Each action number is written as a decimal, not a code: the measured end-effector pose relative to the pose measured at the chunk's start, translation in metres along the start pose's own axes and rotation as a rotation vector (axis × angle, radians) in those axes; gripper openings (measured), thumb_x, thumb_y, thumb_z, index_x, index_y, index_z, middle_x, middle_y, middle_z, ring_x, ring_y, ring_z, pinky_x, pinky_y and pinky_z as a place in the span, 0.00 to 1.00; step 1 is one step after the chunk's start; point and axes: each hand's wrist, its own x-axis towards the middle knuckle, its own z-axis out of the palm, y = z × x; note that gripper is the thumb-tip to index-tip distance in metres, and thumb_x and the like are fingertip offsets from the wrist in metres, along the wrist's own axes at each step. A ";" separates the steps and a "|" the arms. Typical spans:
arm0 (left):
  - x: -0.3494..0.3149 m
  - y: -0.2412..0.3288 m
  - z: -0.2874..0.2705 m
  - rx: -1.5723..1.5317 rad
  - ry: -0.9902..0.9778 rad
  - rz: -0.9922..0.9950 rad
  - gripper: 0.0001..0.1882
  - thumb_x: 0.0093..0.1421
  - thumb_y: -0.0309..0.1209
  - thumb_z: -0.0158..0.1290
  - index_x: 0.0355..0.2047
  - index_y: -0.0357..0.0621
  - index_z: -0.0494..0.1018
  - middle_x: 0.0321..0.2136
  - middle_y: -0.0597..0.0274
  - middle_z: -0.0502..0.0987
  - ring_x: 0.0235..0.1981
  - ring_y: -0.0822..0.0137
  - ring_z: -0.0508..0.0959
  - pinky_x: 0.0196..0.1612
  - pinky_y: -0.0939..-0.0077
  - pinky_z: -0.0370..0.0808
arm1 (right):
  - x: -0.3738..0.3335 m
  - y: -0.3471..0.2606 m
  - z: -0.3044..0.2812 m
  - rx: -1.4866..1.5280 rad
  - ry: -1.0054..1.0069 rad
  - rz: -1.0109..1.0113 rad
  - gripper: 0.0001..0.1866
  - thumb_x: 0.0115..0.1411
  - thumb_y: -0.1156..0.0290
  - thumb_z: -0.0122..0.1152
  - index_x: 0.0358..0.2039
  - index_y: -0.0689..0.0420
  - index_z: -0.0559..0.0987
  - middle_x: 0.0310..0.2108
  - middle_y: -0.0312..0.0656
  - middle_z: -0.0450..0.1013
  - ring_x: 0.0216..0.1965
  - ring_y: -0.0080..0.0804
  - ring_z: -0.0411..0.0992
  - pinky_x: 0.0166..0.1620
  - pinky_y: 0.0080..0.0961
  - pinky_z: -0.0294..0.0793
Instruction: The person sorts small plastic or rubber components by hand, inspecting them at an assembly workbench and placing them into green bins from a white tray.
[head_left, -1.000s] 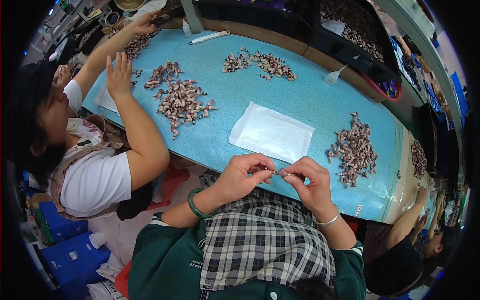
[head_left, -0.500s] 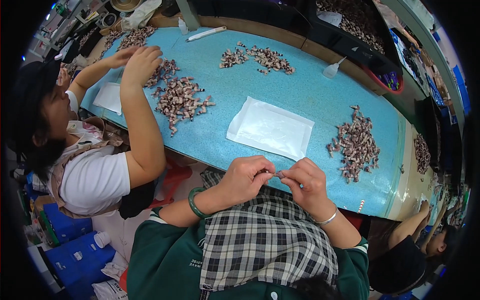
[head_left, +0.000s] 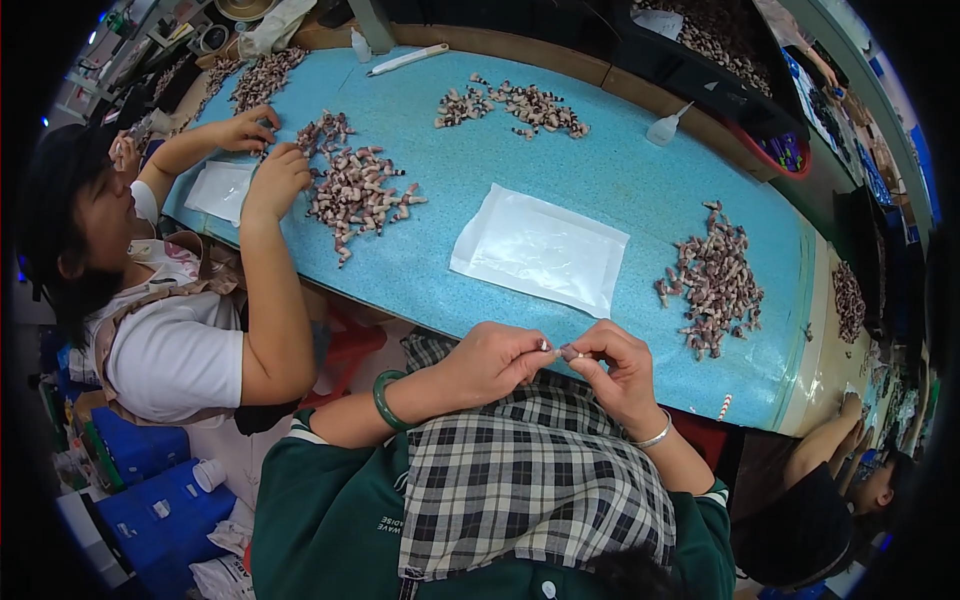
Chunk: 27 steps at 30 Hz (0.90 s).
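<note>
Parts (head_left: 570,353), tiny, sit pinched in the fingertips of the left hand (head_left: 495,362) and the right hand (head_left: 617,365) by the near edge of the table (head_left: 430,270), whether joined I cannot tell, with a packet (head_left: 540,250) beyond, then a right heap (head_left: 713,280), a left heap (head_left: 355,190) and a bottle (head_left: 663,129).

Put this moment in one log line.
left hand: pinches part; right hand: pinches greyish part; joined: unclear; white sheet: on table; pile: right of sheet

The white packet (head_left: 542,252) looked glossy, the checked apron (head_left: 530,490) matt cloth, the bracelet (head_left: 657,433) shiny metal, the piled pieces (head_left: 716,285) mostly matt.
</note>
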 end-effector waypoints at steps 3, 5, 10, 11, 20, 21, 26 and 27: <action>-0.004 -0.003 0.000 0.108 -0.091 0.046 0.12 0.62 0.34 0.49 0.26 0.38 0.70 0.17 0.51 0.71 0.18 0.54 0.72 0.22 0.66 0.67 | -0.004 -0.002 0.001 -0.166 -0.088 0.009 0.04 0.52 0.76 0.62 0.29 0.62 0.78 0.22 0.39 0.71 0.24 0.27 0.69 0.27 0.20 0.67; -0.007 -0.004 0.000 0.127 -0.122 0.056 0.14 0.62 0.36 0.47 0.24 0.38 0.69 0.17 0.50 0.70 0.19 0.51 0.72 0.23 0.63 0.66 | -0.008 0.002 0.001 -0.222 -0.235 -0.044 0.05 0.52 0.78 0.61 0.30 0.61 0.77 0.21 0.41 0.69 0.23 0.32 0.69 0.27 0.24 0.69; -0.012 -0.008 0.004 0.284 -0.298 0.083 0.15 0.62 0.35 0.46 0.22 0.38 0.68 0.16 0.49 0.69 0.20 0.47 0.71 0.24 0.57 0.65 | -0.021 0.005 0.004 -0.324 -0.246 -0.178 0.05 0.50 0.78 0.62 0.29 0.59 0.76 0.20 0.41 0.69 0.22 0.37 0.69 0.26 0.29 0.68; -0.013 -0.009 0.006 0.279 -0.304 0.075 0.15 0.62 0.35 0.46 0.22 0.38 0.68 0.16 0.49 0.69 0.20 0.47 0.71 0.24 0.57 0.65 | -0.023 0.006 0.004 -0.332 -0.242 -0.199 0.05 0.50 0.78 0.62 0.28 0.59 0.76 0.20 0.41 0.68 0.22 0.37 0.69 0.26 0.29 0.68; -0.012 0.000 0.010 0.355 -0.431 0.044 0.16 0.61 0.35 0.46 0.21 0.38 0.69 0.16 0.47 0.70 0.22 0.45 0.73 0.28 0.54 0.68 | -0.037 0.008 0.006 -0.391 -0.285 -0.194 0.05 0.49 0.78 0.62 0.25 0.60 0.74 0.20 0.42 0.68 0.22 0.39 0.69 0.25 0.30 0.69; -0.012 0.000 0.010 0.356 -0.432 0.042 0.16 0.61 0.35 0.46 0.21 0.38 0.69 0.16 0.47 0.70 0.22 0.45 0.73 0.28 0.54 0.68 | -0.037 0.009 0.006 -0.385 -0.282 -0.194 0.05 0.49 0.78 0.62 0.25 0.60 0.73 0.20 0.43 0.68 0.22 0.39 0.69 0.25 0.30 0.69; -0.012 0.003 0.011 0.368 -0.470 -0.003 0.16 0.62 0.36 0.46 0.21 0.38 0.69 0.17 0.47 0.71 0.24 0.45 0.73 0.29 0.53 0.68 | -0.040 0.012 0.006 -0.382 -0.279 -0.205 0.05 0.49 0.78 0.61 0.25 0.60 0.73 0.20 0.43 0.68 0.22 0.39 0.70 0.25 0.30 0.70; -0.012 0.002 0.012 0.369 -0.471 -0.004 0.16 0.62 0.36 0.46 0.21 0.38 0.69 0.17 0.47 0.71 0.24 0.45 0.73 0.29 0.53 0.68 | -0.041 0.012 0.006 -0.383 -0.279 -0.208 0.05 0.49 0.78 0.61 0.25 0.60 0.73 0.20 0.43 0.68 0.22 0.39 0.70 0.25 0.30 0.70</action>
